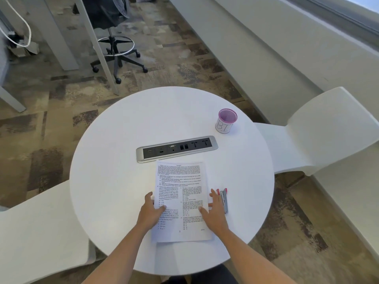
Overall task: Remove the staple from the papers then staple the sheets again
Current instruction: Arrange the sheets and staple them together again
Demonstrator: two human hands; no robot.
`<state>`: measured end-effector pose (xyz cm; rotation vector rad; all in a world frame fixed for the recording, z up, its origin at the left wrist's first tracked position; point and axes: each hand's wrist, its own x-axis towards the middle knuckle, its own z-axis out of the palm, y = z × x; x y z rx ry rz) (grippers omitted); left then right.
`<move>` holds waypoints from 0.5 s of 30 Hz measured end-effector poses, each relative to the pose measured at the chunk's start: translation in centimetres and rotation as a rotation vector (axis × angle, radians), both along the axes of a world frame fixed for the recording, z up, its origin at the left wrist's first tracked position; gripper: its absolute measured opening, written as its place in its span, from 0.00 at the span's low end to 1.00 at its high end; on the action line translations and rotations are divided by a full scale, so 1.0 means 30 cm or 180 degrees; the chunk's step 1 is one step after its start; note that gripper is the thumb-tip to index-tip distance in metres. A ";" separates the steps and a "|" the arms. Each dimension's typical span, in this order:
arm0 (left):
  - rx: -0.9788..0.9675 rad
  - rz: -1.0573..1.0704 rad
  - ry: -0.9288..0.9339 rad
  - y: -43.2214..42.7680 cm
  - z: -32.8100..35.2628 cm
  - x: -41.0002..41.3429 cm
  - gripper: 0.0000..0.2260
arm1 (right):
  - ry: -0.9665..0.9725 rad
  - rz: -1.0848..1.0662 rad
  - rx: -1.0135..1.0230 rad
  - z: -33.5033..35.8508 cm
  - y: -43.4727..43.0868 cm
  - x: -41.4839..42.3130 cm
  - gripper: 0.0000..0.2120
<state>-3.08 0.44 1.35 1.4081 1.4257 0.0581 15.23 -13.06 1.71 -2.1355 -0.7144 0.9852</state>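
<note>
Round white table (114, 160), patterned carpet (61, 124) around. Left hand (151, 210) and right hand (215, 211) lie flat, fingers spread, gripping nothing, on the printed papers' (180, 189) 2 side edges. Stapler (225, 200) just beside right fingers. Socket panel (176, 149) beyond sheets; pink cup (226, 120) far right. 2 white chairs (328, 128) flank.

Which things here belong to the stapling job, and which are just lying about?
Job: printed white paper sheets; slim grey metal stapler with pink end; left hand and right hand, both resting on the sheets.
Lying about: pink mesh cup with white label; silver socket strip; black office chair.
</note>
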 end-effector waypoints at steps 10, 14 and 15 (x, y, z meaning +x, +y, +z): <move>0.1042 -0.1334 0.0954 -0.050 -0.044 -0.049 0.38 | -0.0571 0.1010 -0.0245 -0.061 -0.065 -0.019 0.34; 0.1097 -0.2120 0.1383 -0.078 -0.078 -0.072 0.36 | -0.0873 0.1321 -0.0354 -0.092 -0.083 -0.019 0.33; 0.1085 -0.2216 0.1466 -0.082 -0.085 -0.076 0.36 | -0.0935 0.1354 -0.0389 -0.097 -0.083 -0.015 0.33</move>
